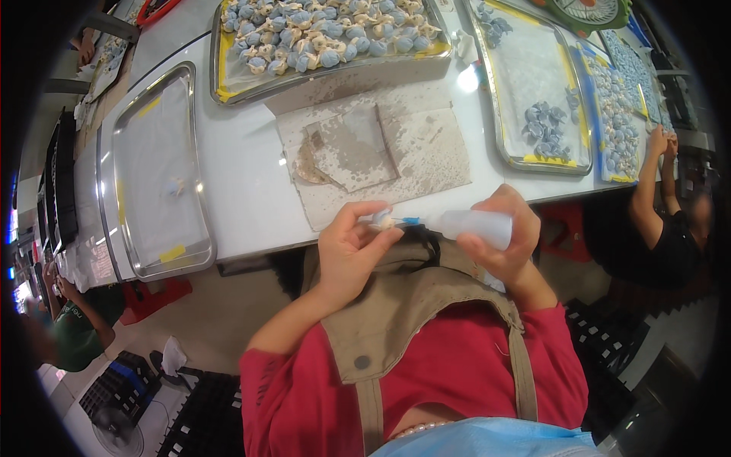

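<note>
Between the thumb and fingers of my left hand (354, 245) is a small cream and grey-blue figurine (383, 220), partly hidden by the fingers. My right hand (509, 238) grips a white squeeze bottle (478, 226), tipped on its side. Its blue needle tip (411, 221) points left and reaches the figurine or lies right beside it; whether they touch I cannot tell. Both hands are just in front of the table's near edge, above my brown apron (411, 301). Beyond them lies a stained cardboard sheet (438, 152) with a smaller stained piece (354, 152) on it.
A metal tray (228, 93) heaped with similar figurines stands at the back. On the left, another tray (126, 221) holds one small piece (177, 186). The right tray (506, 152) holds grey-blue parts (544, 128). Co-workers' hands (661, 141) are at far right and at the left edge.
</note>
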Tool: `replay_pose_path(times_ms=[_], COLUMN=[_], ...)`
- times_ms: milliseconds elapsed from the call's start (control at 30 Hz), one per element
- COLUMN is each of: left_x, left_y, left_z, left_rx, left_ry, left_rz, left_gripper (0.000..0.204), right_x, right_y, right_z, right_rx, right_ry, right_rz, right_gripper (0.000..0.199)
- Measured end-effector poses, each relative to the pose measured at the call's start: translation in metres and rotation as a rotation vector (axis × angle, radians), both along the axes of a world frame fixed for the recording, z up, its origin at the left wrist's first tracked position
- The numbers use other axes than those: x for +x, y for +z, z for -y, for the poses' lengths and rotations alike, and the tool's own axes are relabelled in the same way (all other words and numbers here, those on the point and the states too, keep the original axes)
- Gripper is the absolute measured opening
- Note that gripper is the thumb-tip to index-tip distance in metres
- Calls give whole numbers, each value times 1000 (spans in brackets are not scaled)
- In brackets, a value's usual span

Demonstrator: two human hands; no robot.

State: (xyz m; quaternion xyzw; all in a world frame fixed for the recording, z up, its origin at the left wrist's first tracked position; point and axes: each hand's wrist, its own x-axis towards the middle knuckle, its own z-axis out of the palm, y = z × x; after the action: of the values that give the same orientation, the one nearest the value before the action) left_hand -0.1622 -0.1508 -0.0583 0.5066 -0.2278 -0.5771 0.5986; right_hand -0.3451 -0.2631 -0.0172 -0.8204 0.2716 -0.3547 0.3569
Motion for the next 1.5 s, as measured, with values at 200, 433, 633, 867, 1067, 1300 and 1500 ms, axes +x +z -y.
replay_pose_path(times_ms=[200, 433, 633, 867, 1067, 1300, 1500], left_x=[-1, -2, -2, 0, 0, -1, -1], left_y=[2, 0, 0, 1, 2, 2, 2], left_z=[-1, 0, 0, 0, 2, 1, 0], left_rx=[20, 6, 3, 17, 41, 44, 26], left_ry=[-12, 1, 11, -5, -1, 4, 25], left_rz=[-16, -14, -38, -37, -107, -140, -147], left_gripper=[34, 34, 34, 34, 29, 29, 29], right_x=[10, 16, 17, 14, 10, 13, 12], right_y=[3, 3, 5, 1, -1, -2, -2], right_z=[0, 0, 0, -1, 0, 1, 1], right_rx=[-90, -117, -92, -20, -16, -11, 28], right_ry=[47, 48, 1, -43, -77, -76, -69], right_rz=[-16, -29, -59, -24, -26, -26, -39], right_gripper=[31, 30, 31, 30, 31, 31, 30])
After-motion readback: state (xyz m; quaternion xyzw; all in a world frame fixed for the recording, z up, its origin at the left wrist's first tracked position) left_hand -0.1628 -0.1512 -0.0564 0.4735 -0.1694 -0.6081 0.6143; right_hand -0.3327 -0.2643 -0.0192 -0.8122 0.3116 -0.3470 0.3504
